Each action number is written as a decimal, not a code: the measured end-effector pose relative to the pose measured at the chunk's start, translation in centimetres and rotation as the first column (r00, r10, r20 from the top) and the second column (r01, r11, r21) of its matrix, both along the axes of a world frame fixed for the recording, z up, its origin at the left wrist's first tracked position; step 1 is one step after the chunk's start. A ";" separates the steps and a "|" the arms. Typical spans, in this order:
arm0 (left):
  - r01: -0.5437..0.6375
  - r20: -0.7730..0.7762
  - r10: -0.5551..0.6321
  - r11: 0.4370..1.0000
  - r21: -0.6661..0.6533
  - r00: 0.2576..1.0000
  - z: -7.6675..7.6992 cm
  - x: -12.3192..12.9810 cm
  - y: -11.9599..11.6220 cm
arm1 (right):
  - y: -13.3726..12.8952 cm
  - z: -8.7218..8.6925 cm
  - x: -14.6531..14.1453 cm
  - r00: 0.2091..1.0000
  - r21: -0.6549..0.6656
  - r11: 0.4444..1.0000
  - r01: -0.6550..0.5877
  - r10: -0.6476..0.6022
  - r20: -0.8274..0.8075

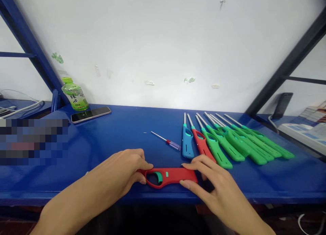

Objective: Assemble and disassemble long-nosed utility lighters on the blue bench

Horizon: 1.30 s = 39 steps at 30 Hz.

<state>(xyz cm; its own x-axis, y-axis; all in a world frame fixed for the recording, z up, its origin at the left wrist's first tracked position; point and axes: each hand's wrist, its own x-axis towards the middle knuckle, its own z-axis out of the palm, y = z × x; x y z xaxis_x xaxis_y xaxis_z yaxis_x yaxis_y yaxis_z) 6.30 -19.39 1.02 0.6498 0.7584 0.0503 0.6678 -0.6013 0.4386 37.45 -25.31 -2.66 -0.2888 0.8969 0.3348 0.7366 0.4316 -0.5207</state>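
- I hold a flat red plastic gas lighter (178,175) sideways just above or on the near edge of the blue worktop (114,136); I cannot tell whether it touches.
- My left hand (127,169) pinches its narrow neck end between thumb and fingers, probably to keep the loop and trigger uncovered.
- My right hand (219,182) grips the broad butt, fingers on the far edge and thumb on the near one, likely so that the wide face stays level and in view.
- The purple-and-red-handled screwdriver (174,145) lies just beyond, seemingly left within easy reach, with a tiny metal piece (145,132) near its tip.
- To the right, one blue lighter (187,143), one red lighter (203,143) and several green lighters (235,143) fan out, rods pointing away, perhaps to keep their handles toward me; some of the green ones overlap.
- The one I hold is matte, bright red, with a rounded finger loop, a curved green trigger (159,176) inside and a small pale green square (167,174) on the body. Any metal rod is hidden by my left hand.
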 end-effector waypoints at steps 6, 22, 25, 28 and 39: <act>-0.035 0.013 0.034 0.998 0.056 0.999 -0.6 0.9 -0.5 | -0.2 0.4 -0.1 0.999 -0.028 0.999 0.026 -0.024 0.045; -0.014 -0.054 0.024 0.984 0.176 0.998 -0.3 -0.2 -2.0 | 0.1 -0.1 -0.3 0.999 0.032 0.999 0.033 -0.033 0.007; -0.014 -0.062 0.028 0.976 0.216 0.998 0.9 0.2 -2.9 | 0.1 0.1 -0.3 0.999 0.035 0.998 0.044 -0.044 -0.008; -0.002 -0.073 0.018 0.978 0.211 0.997 1.5 0.5 -2.9 | -0.2 0.1 0.1 0.998 -0.003 0.999 0.053 -0.053 -0.040; 0.103 -0.065 -0.082 0.881 0.462 0.995 2.1 2.5 -1.7 | 0.1 0.8 0.5 0.953 -0.261 0.965 0.020 -0.097 -0.287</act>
<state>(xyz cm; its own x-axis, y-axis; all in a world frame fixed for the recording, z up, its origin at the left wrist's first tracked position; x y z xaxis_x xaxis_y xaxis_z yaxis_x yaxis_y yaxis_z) 8.84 -21.11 3.07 0.7251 0.5918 0.3522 0.6112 -0.7886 0.0668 37.98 -25.22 -1.88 -0.1562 0.9751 0.1574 0.5531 0.2184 -0.8040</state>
